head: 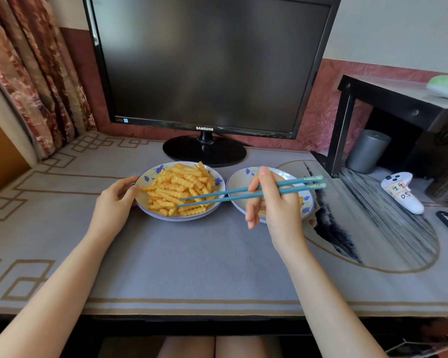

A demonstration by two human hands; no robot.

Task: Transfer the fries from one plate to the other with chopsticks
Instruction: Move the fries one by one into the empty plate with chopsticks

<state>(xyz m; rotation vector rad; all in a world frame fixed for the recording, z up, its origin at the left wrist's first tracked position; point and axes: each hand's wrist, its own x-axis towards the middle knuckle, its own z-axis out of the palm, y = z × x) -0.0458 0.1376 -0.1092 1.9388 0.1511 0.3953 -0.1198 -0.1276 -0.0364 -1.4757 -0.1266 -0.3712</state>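
Grey patterned matting covers the bench (192, 254), with a dark, switched-off monitor (207, 65) standing at the back.

Directly in front of the monitor sits a flowered plate (150, 174) heaped with crinkle-cut fries (176, 187). A second plate (237, 182) of the same pattern lies in front of the monitor's right corner, just beside the first. It is largely hidden by the right hand (277, 202), with a few fries showing at its edges.

The right hand's fingers are clamped on a pair of teal chopsticks (228, 196), which reach back toward the monitor's centre line. Their tips sit slightly apart over the pile, and whether they grip a fry cannot be told.

The left hand (114, 202), in front of the monitor's left corner, has its fingers loosely bent, tips resting against the heaped plate's rim.

Right of the monitor stand a black shelf (398, 99), a grey canister (367, 151) and a white controller (401, 192). A floral curtain (36, 73) hangs to its left.
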